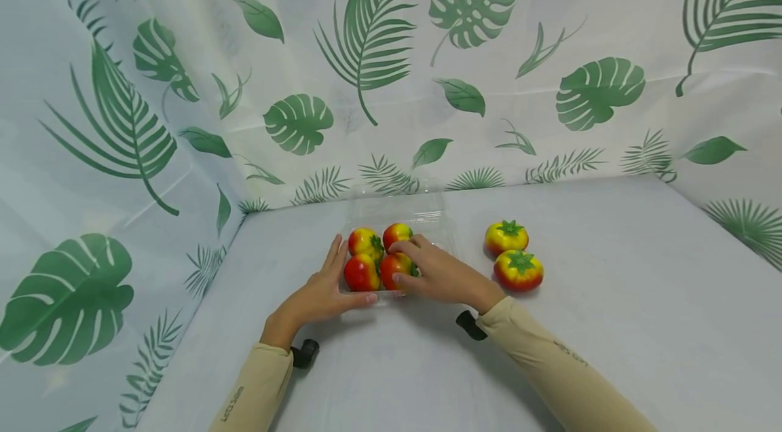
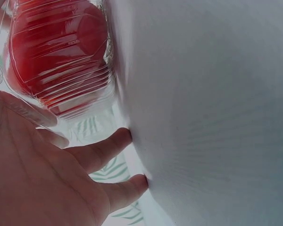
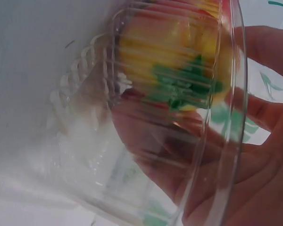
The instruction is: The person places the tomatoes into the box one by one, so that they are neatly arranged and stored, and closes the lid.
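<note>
A clear plastic clamshell box [image 1: 391, 294] holds several red-and-yellow persimmons with green leafy tops, arranged in two rows. My left hand [image 1: 314, 296] is spread around the box's front left corner, thumb along the front, fingers along the left side. In the left wrist view two straight fingertips [image 2: 125, 135] touch the tabletop beside the box wall. My right hand [image 1: 442, 276] reaches into the box and holds the front right persimmon [image 1: 391, 272] between thumb and fingers. Through the clear wall, the right wrist view shows a persimmon's green top [image 3: 184, 84] beside the fingers.
The box's lid [image 1: 397, 204] stands raised at the back. Two more persimmons lie on the white tabletop right of my right hand, a far one [image 1: 506, 236] and a nearer one [image 1: 518, 272]. A leaf-printed curtain [image 1: 397, 79] surrounds the table at the back and sides.
</note>
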`<action>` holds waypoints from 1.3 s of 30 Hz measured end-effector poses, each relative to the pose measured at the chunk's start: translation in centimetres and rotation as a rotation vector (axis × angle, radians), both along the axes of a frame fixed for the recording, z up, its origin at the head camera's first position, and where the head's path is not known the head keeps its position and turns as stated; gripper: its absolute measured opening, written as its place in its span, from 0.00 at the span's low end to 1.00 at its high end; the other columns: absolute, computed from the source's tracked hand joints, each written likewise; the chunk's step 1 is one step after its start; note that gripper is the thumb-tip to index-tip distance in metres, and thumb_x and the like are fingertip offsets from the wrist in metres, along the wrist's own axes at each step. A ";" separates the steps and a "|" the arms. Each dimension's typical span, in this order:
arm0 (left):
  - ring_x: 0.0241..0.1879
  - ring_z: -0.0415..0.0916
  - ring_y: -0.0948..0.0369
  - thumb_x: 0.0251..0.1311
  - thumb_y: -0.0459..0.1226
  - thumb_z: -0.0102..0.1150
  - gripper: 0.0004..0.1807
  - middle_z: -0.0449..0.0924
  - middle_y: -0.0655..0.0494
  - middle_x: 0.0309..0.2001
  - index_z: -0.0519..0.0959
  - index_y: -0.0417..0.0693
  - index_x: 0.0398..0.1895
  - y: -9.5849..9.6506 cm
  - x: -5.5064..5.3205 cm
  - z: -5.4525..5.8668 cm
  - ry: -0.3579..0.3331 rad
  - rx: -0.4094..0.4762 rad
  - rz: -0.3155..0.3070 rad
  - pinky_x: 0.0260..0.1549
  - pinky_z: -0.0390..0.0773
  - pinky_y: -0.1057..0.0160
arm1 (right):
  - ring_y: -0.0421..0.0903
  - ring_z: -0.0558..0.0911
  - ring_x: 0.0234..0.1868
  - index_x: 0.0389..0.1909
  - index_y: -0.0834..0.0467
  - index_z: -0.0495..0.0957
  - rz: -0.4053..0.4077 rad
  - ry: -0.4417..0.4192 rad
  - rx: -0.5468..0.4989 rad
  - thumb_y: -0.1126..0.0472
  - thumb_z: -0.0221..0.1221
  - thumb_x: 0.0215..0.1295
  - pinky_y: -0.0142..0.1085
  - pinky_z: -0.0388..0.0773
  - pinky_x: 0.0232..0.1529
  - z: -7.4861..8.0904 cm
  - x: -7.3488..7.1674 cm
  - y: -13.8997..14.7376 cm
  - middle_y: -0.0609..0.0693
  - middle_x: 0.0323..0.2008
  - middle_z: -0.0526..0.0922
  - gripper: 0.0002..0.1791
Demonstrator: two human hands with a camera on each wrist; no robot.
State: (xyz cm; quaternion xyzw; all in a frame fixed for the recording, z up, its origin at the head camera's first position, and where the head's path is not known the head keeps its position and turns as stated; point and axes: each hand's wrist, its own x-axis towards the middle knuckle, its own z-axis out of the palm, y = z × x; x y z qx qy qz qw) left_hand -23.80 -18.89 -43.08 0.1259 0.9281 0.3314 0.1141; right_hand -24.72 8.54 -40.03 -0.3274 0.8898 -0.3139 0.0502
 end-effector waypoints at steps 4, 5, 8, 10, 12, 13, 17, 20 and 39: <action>0.79 0.52 0.30 0.56 0.71 0.69 0.71 0.22 0.59 0.88 0.34 0.58 0.90 0.0 0.0 0.0 0.002 -0.002 0.004 0.68 0.60 0.23 | 0.56 0.79 0.60 0.72 0.57 0.73 -0.009 -0.001 0.002 0.52 0.64 0.78 0.52 0.82 0.61 0.1 -0.1 0.2 0.63 0.65 0.74 0.28; 0.79 0.52 0.30 0.56 0.72 0.69 0.71 0.22 0.59 0.88 0.34 0.58 0.90 0.0 0.0 0.0 0.002 -0.003 0.004 0.68 0.60 0.23 | 0.57 0.79 0.60 0.71 0.58 0.73 -0.009 0.001 0.000 0.52 0.64 0.78 0.52 0.82 0.61 0.1 -0.2 0.2 0.63 0.65 0.75 0.27; 0.79 0.52 0.30 0.56 0.72 0.68 0.71 0.22 0.59 0.88 0.34 0.59 0.90 0.0 0.0 0.0 0.001 -0.005 0.006 0.68 0.60 0.22 | 0.57 0.79 0.60 0.71 0.58 0.73 -0.004 0.010 -0.004 0.52 0.64 0.78 0.52 0.83 0.61 0.1 -0.2 0.3 0.64 0.65 0.75 0.27; 0.79 0.52 0.30 0.56 0.72 0.68 0.71 0.22 0.59 0.88 0.34 0.59 0.90 0.0 0.0 0.0 0.000 -0.006 0.008 0.68 0.60 0.22 | 0.57 0.79 0.60 0.70 0.59 0.73 0.000 0.017 -0.007 0.52 0.63 0.78 0.52 0.83 0.61 0.0 -0.2 0.3 0.64 0.65 0.75 0.27; 0.79 0.52 0.29 0.56 0.72 0.69 0.71 0.22 0.59 0.88 0.34 0.59 0.90 0.0 0.0 -0.1 -0.002 -0.006 0.009 0.68 0.59 0.22 | 0.56 0.79 0.60 0.70 0.59 0.73 -0.002 0.020 -0.009 0.52 0.63 0.78 0.51 0.83 0.61 0.0 -0.2 0.3 0.63 0.64 0.76 0.26; 0.79 0.52 0.29 0.56 0.72 0.69 0.71 0.22 0.59 0.88 0.34 0.59 0.90 0.0 0.0 -0.1 -0.002 -0.005 0.010 0.68 0.59 0.22 | 0.56 0.79 0.59 0.70 0.59 0.73 -0.002 0.022 -0.011 0.52 0.63 0.78 0.51 0.83 0.61 0.0 -0.2 0.3 0.62 0.64 0.76 0.26; 0.79 0.51 0.30 0.56 0.71 0.69 0.71 0.22 0.59 0.88 0.34 0.59 0.90 0.0 0.0 -0.1 -0.003 -0.001 0.009 0.68 0.59 0.22 | 0.53 0.79 0.58 0.69 0.60 0.73 -0.016 0.021 -0.023 0.51 0.63 0.79 0.49 0.83 0.60 0.0 -0.3 0.3 0.60 0.61 0.77 0.26; 0.79 0.51 0.30 0.57 0.69 0.70 0.70 0.22 0.59 0.88 0.34 0.59 0.90 0.0 0.0 -0.1 -0.004 0.002 0.009 0.68 0.59 0.22 | 0.52 0.80 0.55 0.65 0.61 0.74 -0.023 0.022 -0.034 0.50 0.62 0.80 0.48 0.84 0.59 0.1 -0.3 0.4 0.58 0.57 0.78 0.24; 0.79 0.51 0.30 0.56 0.71 0.69 0.72 0.23 0.58 0.88 0.35 0.56 0.90 0.0 0.0 0.1 0.002 -0.002 -0.004 0.69 0.58 0.22 | 0.55 0.80 0.57 0.66 0.57 0.78 0.047 0.074 -0.069 0.61 0.60 0.80 0.49 0.84 0.58 -0.4 -0.8 0.9 0.61 0.61 0.77 0.18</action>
